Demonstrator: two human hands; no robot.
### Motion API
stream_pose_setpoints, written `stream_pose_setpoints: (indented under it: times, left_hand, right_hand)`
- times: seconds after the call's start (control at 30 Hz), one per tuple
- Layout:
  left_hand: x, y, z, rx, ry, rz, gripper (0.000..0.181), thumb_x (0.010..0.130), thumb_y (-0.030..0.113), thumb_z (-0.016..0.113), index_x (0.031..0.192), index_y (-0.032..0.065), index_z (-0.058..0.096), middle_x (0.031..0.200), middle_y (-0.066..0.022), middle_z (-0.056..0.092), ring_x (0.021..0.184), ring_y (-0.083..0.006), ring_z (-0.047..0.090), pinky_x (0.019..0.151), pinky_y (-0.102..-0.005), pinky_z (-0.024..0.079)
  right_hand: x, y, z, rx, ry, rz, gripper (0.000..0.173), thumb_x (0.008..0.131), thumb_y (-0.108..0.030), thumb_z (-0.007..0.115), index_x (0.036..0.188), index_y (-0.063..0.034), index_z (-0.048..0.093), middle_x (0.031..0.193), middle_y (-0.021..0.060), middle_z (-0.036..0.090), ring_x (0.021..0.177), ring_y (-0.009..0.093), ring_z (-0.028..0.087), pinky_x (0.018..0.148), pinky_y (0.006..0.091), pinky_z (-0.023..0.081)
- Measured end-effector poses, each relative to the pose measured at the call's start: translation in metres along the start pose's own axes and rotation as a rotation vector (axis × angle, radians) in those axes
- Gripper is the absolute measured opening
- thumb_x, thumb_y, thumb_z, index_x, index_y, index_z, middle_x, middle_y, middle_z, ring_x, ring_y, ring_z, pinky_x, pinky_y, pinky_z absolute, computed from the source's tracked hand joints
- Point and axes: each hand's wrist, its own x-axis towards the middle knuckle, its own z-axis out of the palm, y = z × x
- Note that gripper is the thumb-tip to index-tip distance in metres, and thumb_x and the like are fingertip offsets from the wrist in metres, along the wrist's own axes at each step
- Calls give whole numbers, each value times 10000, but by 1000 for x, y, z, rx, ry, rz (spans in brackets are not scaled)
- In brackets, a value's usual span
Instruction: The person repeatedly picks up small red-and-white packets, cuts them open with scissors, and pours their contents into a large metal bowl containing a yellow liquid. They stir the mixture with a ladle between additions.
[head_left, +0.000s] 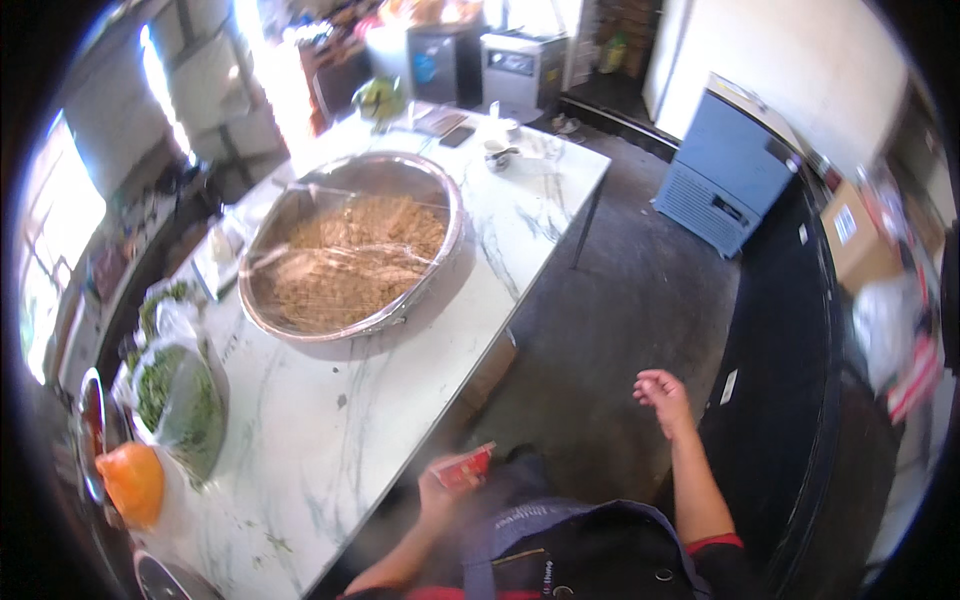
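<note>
My left hand grips a small red packet with printing on it, beside the near edge of the table and in front of my dark apron. Out to the side over the floor is my right hand, its fingers loosely curled and nothing visible in them. On the white marble-patterned table stands a large round metal basin. Clear plastic film stretches across its top, and a brown crumbly mass shows through.
Along the table's left side are a clear bag of leafy greens, an orange bag or cloth-like bundle and metal bowls. A cup and a dark phone-like slab lie farther back. Beyond the floor stands a blue-grey cabinet appliance.
</note>
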Motion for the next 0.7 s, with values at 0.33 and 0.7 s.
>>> stream_pose_setpoints:
  times: [0.33, 0.7]
  left_hand:
    - [180, 49, -20, -410, 786, 368, 575, 662, 129, 648, 1194, 33, 451, 1059, -83, 571, 986, -223, 561, 869, -387, 462]
    - [211, 66, 22, -493, 1394, 959, 467, 915, 381, 443, 1173, -6, 475, 941, -145, 607, 783, -217, 615, 715, -330, 516]
  right_hand:
    - [341, -48, 42, -267, -266, 90, 115, 834, -91, 579, 933, -43, 613, 792, 26, 622, 660, 94, 582, 570, 220, 459]
    - [856, -124, 531, -875, -978, -919, 289, 783, -169, 616, 1050, -58, 594, 993, 177, 600, 977, 331, 554, 844, 400, 442]
